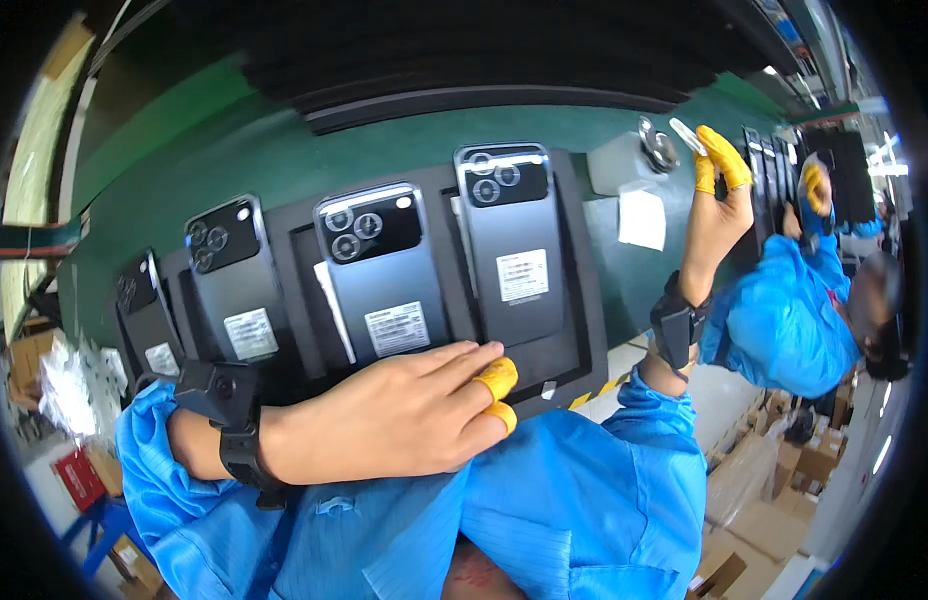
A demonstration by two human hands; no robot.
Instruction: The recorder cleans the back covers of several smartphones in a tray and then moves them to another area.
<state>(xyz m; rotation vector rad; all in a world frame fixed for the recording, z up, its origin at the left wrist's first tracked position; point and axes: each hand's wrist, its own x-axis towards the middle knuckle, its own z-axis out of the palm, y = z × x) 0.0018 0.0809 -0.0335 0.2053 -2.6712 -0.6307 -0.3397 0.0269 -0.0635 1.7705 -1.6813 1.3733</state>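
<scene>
My left hand (404, 405) lies palm down with its fingers stretched out over the near side of a dark foam tray (582, 270). Yellow finger cots cover its thumb and one finger. Just beyond its fingertips are a smartphone (519, 235) and, to the left, a second smartphone (379, 270). Both lie back up, with large lenses and a white label. My right hand (719, 205) is raised at the right, its yellow-tipped fingers pinching a small white wipe (687, 135). Close beside it stands a translucent bottle (616, 165) with a round metal top.
Two more smartphones, one grey-blue (229, 275) and one darker (144, 310), lie further left. A white square sheet (641, 220) rests on the green bench (604, 135) near the bottle. To the right, a person in blue (784, 315) works beside more phones. Cardboard boxes (814, 465) stand below.
</scene>
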